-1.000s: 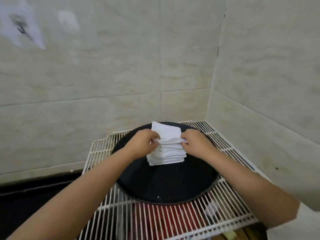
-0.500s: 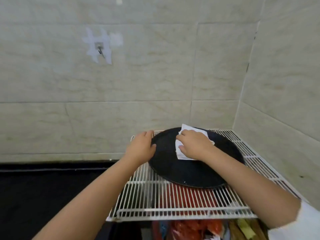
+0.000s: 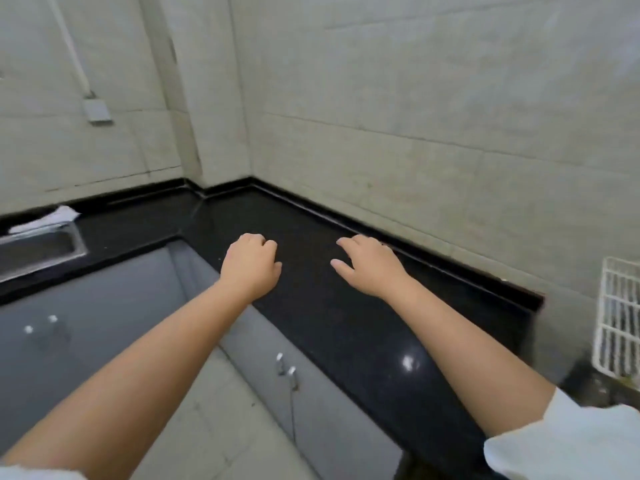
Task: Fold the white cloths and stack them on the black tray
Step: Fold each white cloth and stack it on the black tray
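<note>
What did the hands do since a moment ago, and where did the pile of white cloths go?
Both hands let go of the cloth pile and swung leftward, away from the rack. The left hand and right hand now hang empty over the black counter. The view turned too, so the tray and pile are out of sight; only the wire rack's edge shows at the right. Both arms are stretched forward as before.
</note>
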The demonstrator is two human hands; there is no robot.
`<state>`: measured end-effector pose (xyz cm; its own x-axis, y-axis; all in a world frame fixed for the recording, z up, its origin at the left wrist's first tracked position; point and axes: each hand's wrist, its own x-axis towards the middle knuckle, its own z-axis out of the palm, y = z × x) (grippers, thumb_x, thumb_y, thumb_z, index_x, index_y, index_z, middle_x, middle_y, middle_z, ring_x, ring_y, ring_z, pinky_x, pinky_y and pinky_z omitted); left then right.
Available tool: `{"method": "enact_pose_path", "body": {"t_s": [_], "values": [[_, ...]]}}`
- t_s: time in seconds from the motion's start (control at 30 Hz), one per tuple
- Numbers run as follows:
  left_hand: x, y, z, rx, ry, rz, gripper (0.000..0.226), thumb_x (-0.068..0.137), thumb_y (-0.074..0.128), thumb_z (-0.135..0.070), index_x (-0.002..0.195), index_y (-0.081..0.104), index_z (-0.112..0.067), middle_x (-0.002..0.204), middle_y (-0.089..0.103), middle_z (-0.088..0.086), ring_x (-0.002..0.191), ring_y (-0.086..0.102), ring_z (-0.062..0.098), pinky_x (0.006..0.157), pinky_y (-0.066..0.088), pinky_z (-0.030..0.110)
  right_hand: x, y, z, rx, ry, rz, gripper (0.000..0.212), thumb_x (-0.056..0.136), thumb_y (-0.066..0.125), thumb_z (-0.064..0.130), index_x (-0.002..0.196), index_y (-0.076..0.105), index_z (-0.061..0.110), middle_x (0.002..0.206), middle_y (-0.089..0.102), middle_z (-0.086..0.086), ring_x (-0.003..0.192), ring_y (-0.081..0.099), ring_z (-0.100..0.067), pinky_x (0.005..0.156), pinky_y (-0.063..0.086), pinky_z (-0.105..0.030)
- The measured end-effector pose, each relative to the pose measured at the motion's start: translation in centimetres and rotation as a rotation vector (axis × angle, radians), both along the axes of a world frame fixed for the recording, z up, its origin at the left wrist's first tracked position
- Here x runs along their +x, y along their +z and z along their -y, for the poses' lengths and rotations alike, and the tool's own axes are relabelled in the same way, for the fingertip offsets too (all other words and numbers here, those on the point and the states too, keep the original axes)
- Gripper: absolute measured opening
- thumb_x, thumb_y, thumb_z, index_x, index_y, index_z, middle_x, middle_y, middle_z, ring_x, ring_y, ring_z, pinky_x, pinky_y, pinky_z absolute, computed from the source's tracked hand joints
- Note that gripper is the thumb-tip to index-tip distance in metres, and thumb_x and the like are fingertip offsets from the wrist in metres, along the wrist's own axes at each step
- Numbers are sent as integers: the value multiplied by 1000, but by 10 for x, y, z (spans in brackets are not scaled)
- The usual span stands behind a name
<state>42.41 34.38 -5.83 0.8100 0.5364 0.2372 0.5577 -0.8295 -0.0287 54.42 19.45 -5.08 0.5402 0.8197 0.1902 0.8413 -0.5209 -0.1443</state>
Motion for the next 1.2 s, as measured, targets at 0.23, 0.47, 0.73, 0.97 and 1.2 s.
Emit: {"method": "enact_pose_path", "body": {"t_s": [0.23, 0.47, 0.73, 0.97, 1.2], "values": [[-106, -35, -149, -66, 324, -43, 42, 96, 40, -34, 129, 47, -8, 134, 48, 14, 127, 40, 30, 103, 35, 38, -59, -27, -195, -43, 273, -43, 47, 94, 39, 38, 135, 37, 13, 136, 46, -12, 124, 43, -31, 97, 40, -43], [-133, -40, -320, -117, 551, -67, 42, 95, 41, -34, 129, 47, -8, 135, 46, 13, 128, 38, 30, 103, 36, 38, -72, -32, -406, -69, 505, -73, 47, 94, 42, 34, 135, 36, 12, 136, 44, -14, 124, 42, -32, 98, 40, -44], [-176, -39, -494, -145, 750, -49, 38, 94, 43, -33, 123, 50, -9, 127, 52, 12, 120, 45, 30, 98, 40, 40, -96, -27, -623, -63, 702, -117, 45, 93, 44, 30, 133, 40, 10, 132, 48, -15, 121, 47, -31, 98, 44, -43], [-231, -51, -664, -175, 837, -48, 42, 94, 43, -35, 128, 48, -10, 133, 48, 12, 126, 41, 30, 100, 39, 40, -144, -48, -805, -65, 753, -137, 37, 92, 45, 27, 123, 51, 8, 124, 54, -14, 112, 53, -30, 94, 46, -44], [-245, -53, -842, -213, 734, -55, 41, 95, 43, -34, 126, 48, -7, 130, 50, 14, 123, 44, 30, 100, 38, 41, -157, -64, -967, -131, 630, -186, 34, 93, 44, 25, 116, 56, 4, 117, 57, -16, 106, 55, -31, 89, 48, -43]]}}
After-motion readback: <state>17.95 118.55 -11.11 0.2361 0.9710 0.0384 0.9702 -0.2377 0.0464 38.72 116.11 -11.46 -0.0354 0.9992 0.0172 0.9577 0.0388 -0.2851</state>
